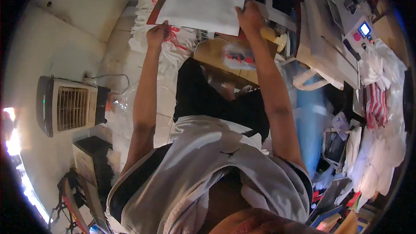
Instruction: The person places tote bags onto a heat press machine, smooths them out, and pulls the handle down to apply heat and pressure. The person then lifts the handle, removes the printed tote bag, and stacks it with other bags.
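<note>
A flat white sheet [206, 2], cloth or paper, lies over a reddish-brown board [155, 14] at the top of the view. My left hand [157, 36] pinches the sheet's near left corner. Along its right edge, close to the near right corner, my right hand [251, 18] has thumb and fingers closed on the sheet. Both arms reach forward, well apart. Beyond and beside my left hand is a heap of white cloth pieces [145, 0] with red cords.
Right of the board stands a machine with a control box [360, 34] and lit screen. Below the board is a brown carton [212, 54] with a plastic packet [239, 57]. An air cooler [71, 106] stands at left, white bags [376, 151] at right, a blue cylinder [311, 121] nearer me.
</note>
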{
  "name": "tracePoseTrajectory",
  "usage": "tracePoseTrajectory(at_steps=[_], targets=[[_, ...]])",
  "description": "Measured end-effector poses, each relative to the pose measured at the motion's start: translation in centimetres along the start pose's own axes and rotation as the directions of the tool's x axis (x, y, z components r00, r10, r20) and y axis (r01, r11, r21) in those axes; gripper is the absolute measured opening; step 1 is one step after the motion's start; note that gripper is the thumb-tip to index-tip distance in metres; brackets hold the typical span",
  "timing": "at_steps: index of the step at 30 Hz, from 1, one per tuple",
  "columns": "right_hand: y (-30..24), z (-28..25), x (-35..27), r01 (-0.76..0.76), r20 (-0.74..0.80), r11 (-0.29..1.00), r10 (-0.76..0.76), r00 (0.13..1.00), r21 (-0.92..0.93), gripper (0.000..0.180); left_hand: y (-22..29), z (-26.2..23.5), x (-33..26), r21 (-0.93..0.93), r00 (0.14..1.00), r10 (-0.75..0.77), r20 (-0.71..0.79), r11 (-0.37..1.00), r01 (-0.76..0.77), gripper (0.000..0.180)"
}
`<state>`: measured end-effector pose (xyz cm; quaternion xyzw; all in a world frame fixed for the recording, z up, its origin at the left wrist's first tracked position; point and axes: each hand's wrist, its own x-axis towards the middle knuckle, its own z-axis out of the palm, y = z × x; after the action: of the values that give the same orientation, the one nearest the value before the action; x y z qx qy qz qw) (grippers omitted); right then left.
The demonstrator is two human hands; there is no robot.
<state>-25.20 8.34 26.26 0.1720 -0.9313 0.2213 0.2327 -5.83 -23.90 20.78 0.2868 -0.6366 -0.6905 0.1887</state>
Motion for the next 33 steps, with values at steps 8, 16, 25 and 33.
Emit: tracePoseTrajectory(at_steps=[8,16,25,33], targets=[[12.4,4.8,-6.9,-0.257,-0.176,0.943,0.295,0.939,0.214,0.042,0.2,0.3,-3.5,0.01,0.995,0.08,-0.066,0.997,-0.08,0.037],[23.0,7.2,-25.2,-0.542,0.081,0.831,0.553,0.829,-0.124,0.071,-9.8,6.2,-14.8,0.17,0.972,-0.087,0.218,0.984,0.05,0.031],[26.3,5.7,-25.6,-0.625,0.131,0.759,0.611,0.781,0.185,0.03,-12.3,9.5,-18.4,0.269,0.921,-0.196,0.336,0.957,0.106,0.028],[20.2,-2.4,-25.4,-0.585,0.082,0.806,0.579,0.811,0.095,0.024,-16.2,20.6,-20.8,0.377,0.598,-0.356,0.718,0.921,0.095,0.044]])
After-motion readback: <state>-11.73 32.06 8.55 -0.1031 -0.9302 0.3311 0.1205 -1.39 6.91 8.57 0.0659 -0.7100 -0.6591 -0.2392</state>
